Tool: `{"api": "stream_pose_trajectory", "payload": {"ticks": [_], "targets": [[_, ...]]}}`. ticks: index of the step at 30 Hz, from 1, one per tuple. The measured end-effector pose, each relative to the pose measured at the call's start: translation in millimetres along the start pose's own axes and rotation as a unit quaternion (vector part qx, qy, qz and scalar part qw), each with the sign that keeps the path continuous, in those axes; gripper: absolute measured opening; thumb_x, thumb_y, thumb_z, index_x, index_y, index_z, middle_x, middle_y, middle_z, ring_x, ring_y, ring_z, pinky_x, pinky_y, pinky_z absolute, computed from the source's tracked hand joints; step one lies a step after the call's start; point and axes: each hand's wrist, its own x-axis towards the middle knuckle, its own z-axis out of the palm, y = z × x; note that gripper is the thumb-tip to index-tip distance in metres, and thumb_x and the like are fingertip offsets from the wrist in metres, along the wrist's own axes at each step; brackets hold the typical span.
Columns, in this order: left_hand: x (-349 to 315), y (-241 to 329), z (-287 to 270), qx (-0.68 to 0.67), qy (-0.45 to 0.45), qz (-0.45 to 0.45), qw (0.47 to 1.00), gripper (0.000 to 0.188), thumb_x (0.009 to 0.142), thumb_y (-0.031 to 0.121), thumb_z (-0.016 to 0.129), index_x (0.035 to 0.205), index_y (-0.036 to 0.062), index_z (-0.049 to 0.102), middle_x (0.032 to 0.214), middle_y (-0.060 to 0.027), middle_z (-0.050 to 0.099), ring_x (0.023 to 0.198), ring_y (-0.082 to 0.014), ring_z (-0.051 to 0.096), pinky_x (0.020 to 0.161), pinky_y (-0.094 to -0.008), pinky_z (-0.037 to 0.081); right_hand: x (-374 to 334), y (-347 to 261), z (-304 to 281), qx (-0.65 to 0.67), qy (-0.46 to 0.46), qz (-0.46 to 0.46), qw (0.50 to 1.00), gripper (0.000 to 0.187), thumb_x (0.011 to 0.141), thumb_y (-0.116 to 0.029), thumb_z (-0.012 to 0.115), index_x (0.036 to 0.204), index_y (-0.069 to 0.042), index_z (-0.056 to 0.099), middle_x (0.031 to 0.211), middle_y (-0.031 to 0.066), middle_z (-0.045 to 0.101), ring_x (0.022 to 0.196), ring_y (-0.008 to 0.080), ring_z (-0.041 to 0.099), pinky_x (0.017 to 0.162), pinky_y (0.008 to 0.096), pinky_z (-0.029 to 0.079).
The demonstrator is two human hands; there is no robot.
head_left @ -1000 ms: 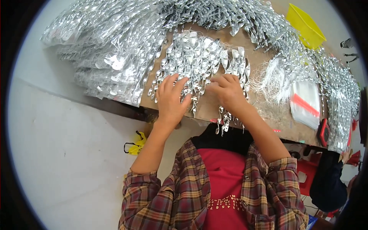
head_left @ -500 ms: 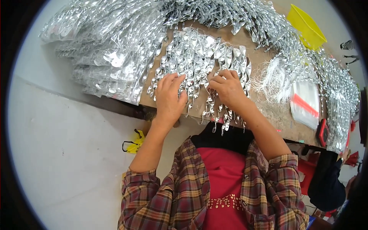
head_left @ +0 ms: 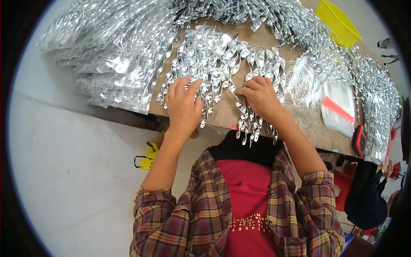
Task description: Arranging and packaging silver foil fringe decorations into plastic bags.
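A bunch of silver twisted foil strands [head_left: 192, 53] lies spread on the brown table [head_left: 224, 115] in front of me. My left hand [head_left: 183, 109] rests on the left part of the bunch, palm down, with its fingers apart. On the right side, my right hand [head_left: 264, 100] has its fingers bent and its thumb and forefinger pinched at a foil strand. Below that hand, several strand ends hang over the table's front edge. Fine pale threads show at the bunch's top. Part of the right hand's grip is hidden under its fingers.
A large heap of foil strands in clear plastic [head_left: 107, 68] covers the left side. More foil arcs along the back and right. White threads [head_left: 302, 79], clear bags [head_left: 338, 103], a red-and-black device [head_left: 360, 140] and a yellow container [head_left: 338, 23] stand rightward. Another person [head_left: 366, 205] sits at right.
The strands beside my right hand have spread, leaving a wider gap in the bunch. My right hand has shifted slightly right; my left hand has moved slightly left. The whole view has shifted a little.
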Motion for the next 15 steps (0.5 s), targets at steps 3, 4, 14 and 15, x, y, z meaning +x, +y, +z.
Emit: {"api": "stream_pose_trajectory", "payload": {"ticks": [3,4,14,15], "targets": [[2.4,20.1,-5.1,0.036,0.04,0.04,0.998,0.041,0.072,0.013,0.066,0.113,0.0124,0.061,0.116,-0.0098,0.054,0.115,-0.0302,0.046,0.093,-0.0465,0.034,0.1,0.2,-1.6,0.016,0.008,0.001,1.0,0.026,0.071,-0.001,0.062,0.092,-0.015,0.067,0.091,0.0003,0.06,0.091,0.0223,0.053,0.081,0.0367,0.039],[2.1,26.1,-5.5,0.036,0.041,0.041,0.998,0.041,0.072,0.013,0.066,0.113,0.0124,0.061,0.116,-0.0098,0.054,0.115,-0.0302,0.046,0.093,-0.0465,0.034,1.2,0.6,-2.4,0.023,0.015,-0.002,1.0,0.023,0.072,-0.003,0.063,0.092,-0.014,0.066,0.09,0.0008,0.06,0.091,0.0227,0.053,0.08,0.0367,0.039],[-3.5,45.0,3.6,0.037,-0.071,0.064,0.995,0.035,0.072,0.017,0.069,0.106,0.0124,0.06,0.084,-0.0041,0.058,0.08,-0.0241,0.053,0.069,-0.0381,0.041,32.1,-32.0,-4.3,0.151,-0.022,0.192,0.97,0.027,0.081,-0.018,0.066,0.103,-0.008,0.055,0.074,0.0109,0.065,0.071,0.0294,0.062,0.06,0.0376,0.046],[-3.6,43.8,7.4,0.038,-0.07,0.066,0.995,0.035,0.072,0.017,0.069,0.106,0.0124,0.06,0.084,-0.0041,0.058,0.08,-0.0241,0.053,0.069,-0.0381,0.041,33.5,-31.0,3.0,0.2,-0.025,0.232,0.951,0.032,0.08,-0.018,0.066,0.105,-0.007,0.05,0.076,0.0106,0.064,0.068,0.0257,0.062,0.061,0.034,0.048]]}}
